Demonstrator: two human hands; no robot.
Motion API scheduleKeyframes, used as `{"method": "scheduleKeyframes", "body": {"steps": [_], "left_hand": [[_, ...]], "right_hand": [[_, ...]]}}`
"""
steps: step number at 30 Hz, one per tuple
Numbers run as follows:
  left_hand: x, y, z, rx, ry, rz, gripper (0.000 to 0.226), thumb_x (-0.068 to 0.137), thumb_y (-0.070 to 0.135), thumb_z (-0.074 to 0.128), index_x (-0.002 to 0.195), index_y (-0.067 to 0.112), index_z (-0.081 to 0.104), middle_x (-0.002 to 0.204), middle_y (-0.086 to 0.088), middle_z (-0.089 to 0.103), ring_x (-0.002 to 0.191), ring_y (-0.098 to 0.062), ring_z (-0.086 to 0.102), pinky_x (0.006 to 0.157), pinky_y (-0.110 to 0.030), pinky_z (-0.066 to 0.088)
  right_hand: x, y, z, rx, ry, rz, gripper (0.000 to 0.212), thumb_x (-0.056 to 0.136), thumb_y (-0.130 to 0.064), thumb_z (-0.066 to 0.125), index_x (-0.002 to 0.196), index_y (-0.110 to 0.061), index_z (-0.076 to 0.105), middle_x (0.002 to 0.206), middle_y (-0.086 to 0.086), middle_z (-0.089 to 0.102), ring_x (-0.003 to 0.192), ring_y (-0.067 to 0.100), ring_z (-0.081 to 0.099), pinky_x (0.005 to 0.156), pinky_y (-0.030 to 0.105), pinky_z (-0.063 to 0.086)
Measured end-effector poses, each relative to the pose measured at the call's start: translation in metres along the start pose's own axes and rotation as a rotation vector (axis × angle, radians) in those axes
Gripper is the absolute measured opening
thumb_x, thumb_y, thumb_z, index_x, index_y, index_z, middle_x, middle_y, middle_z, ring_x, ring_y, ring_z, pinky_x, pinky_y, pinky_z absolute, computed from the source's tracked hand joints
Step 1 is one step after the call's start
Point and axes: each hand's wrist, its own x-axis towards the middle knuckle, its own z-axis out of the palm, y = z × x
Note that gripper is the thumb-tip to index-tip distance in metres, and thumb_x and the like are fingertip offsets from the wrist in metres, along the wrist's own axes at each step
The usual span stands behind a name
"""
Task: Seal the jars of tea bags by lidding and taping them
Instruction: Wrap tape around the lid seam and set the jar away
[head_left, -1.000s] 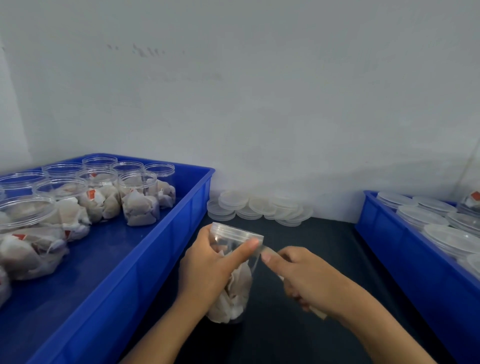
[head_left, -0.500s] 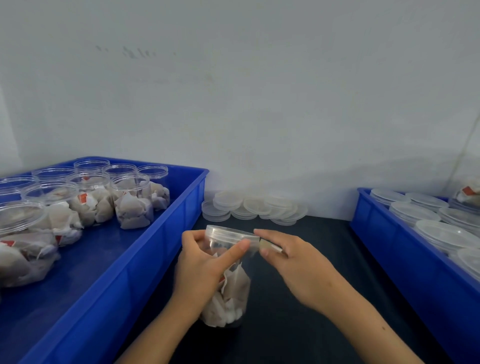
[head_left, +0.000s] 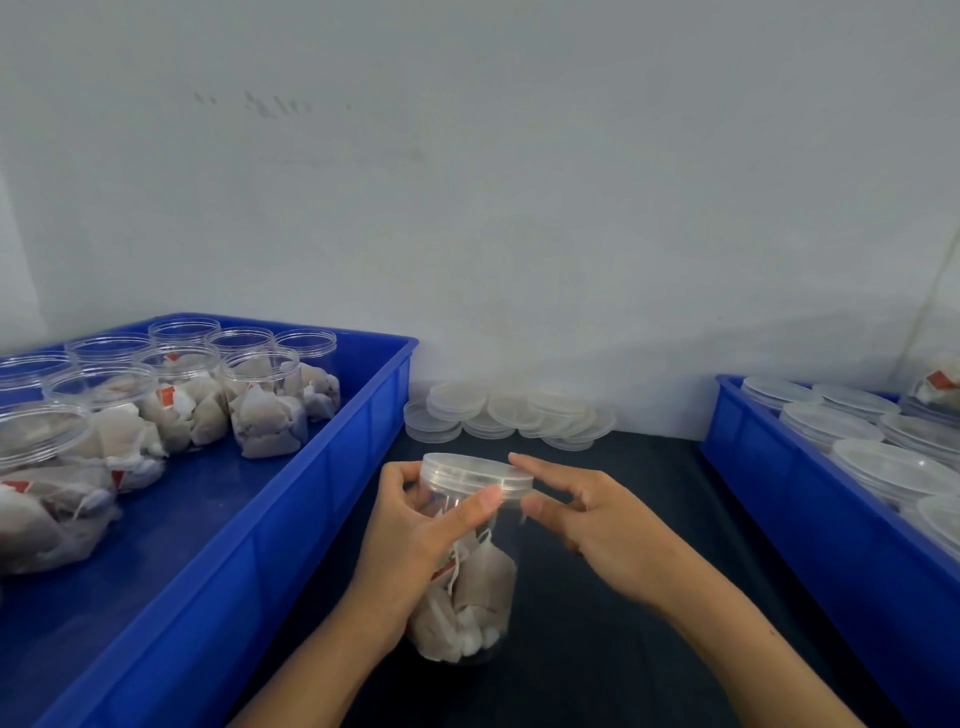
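A clear jar of tea bags (head_left: 478, 587) stands on the black table (head_left: 623, 649) in front of me, with a clear lid (head_left: 467, 470) on its mouth. My left hand (head_left: 415, 540) grips the jar's upper part, its thumb lying across the front just under the lid. My right hand (head_left: 597, 525) touches the lid's right rim, with its forefinger stretched along the far side and its thumb tip at the near side. I cannot make out any tape on the jar.
A blue crate (head_left: 332, 447) on the left holds several open jars of tea bags (head_left: 265, 410). Loose clear lids (head_left: 509, 415) are heaped against the wall. A second blue crate (head_left: 779, 499) on the right holds lidded jars (head_left: 857, 441).
My right hand, which was pulling a strip away from the lid, has come in against the lid's rim. The jar has stayed in my left hand's grip.
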Motion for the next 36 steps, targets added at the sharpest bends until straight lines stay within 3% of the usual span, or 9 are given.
{"method": "scheduleKeyframes", "body": {"steps": [8,11,14,16,19,22,29,33,36], "left_hand": [[-0.006,-0.005,0.005,0.268,0.117,0.148,0.058,0.068,0.081,0.056,0.099,0.032,0.05,0.091,0.011,0.066,0.081,0.0,0.065,0.075,-0.029,0.052],[-0.008,-0.005,0.007,0.448,0.177,0.198,0.063,0.067,0.085,0.037,0.103,0.037,0.055,0.097,0.013,0.061,0.085,0.001,0.06,0.075,-0.03,0.05],[-0.007,-0.002,0.008,0.439,0.136,0.127,0.078,0.049,0.091,0.053,0.109,0.041,0.049,0.1,0.019,0.062,0.092,0.004,0.059,0.075,-0.026,0.048],[-0.005,-0.002,0.006,0.412,0.127,0.096,0.083,0.043,0.087,0.065,0.108,0.038,0.05,0.097,0.017,0.064,0.091,0.002,0.061,0.078,-0.029,0.051],[-0.003,-0.002,0.003,0.357,0.129,0.091,0.074,0.043,0.085,0.068,0.1,0.04,0.052,0.091,0.02,0.066,0.083,0.007,0.063,0.076,-0.026,0.051],[-0.002,-0.003,0.003,0.321,0.125,0.089,0.072,0.042,0.085,0.065,0.098,0.04,0.053,0.091,0.03,0.064,0.082,0.012,0.061,0.073,-0.024,0.049],[0.001,-0.002,-0.002,0.261,0.137,0.053,0.071,0.042,0.075,0.071,0.099,0.035,0.056,0.095,0.014,0.068,0.087,0.002,0.064,0.076,-0.026,0.05],[0.0,-0.002,-0.002,0.244,0.098,0.044,0.074,0.041,0.073,0.071,0.103,0.034,0.056,0.098,0.013,0.068,0.09,-0.001,0.064,0.076,-0.025,0.049],[-0.001,-0.003,-0.001,0.183,0.095,0.019,0.077,0.041,0.069,0.074,0.106,0.031,0.058,0.099,0.011,0.069,0.09,-0.001,0.065,0.073,-0.021,0.046]], "right_hand": [[0.002,-0.003,0.011,0.148,0.055,0.016,0.037,0.098,-0.035,0.051,0.134,-0.046,0.051,0.047,-0.028,0.04,0.055,-0.007,0.034,0.058,0.012,0.028],[-0.002,-0.008,0.015,0.067,0.071,0.014,0.038,0.102,-0.039,0.038,0.14,-0.044,0.044,0.067,-0.024,0.042,0.063,-0.005,0.041,0.064,0.012,0.033],[-0.006,-0.013,0.017,-0.012,0.063,0.01,0.041,0.104,-0.041,0.029,0.144,-0.044,0.036,0.125,-0.013,0.059,0.101,0.004,0.052,0.086,0.019,0.038],[-0.009,-0.016,0.018,-0.069,0.063,0.011,0.042,0.104,-0.042,0.028,0.146,-0.044,0.033,0.137,-0.01,0.052,0.108,0.005,0.049,0.087,0.02,0.035],[-0.011,-0.019,0.017,-0.11,0.033,0.004,0.044,0.104,-0.041,0.028,0.147,-0.043,0.029,0.135,-0.01,0.053,0.114,0.008,0.051,0.086,0.02,0.035],[-0.012,-0.021,0.013,-0.097,-0.024,0.008,0.045,0.104,-0.041,0.029,0.148,-0.045,0.025,0.118,-0.014,0.058,0.098,0.004,0.057,0.086,0.022,0.041],[-0.011,-0.014,0.001,-0.063,-0.089,0.174,0.067,0.094,-0.058,0.041,0.152,-0.04,0.012,0.075,-0.01,0.049,0.076,0.009,0.051,0.077,0.027,0.047],[-0.012,-0.014,-0.001,-0.154,-0.019,0.153,0.056,0.096,-0.054,0.041,0.149,-0.044,0.023,0.124,-0.006,0.056,0.114,0.016,0.052,0.102,0.034,0.04],[-0.012,-0.016,0.005,-0.269,0.012,0.144,0.051,0.099,-0.053,0.035,0.148,-0.044,0.024,0.135,-0.007,0.056,0.112,0.014,0.054,0.089,0.031,0.039]]}}
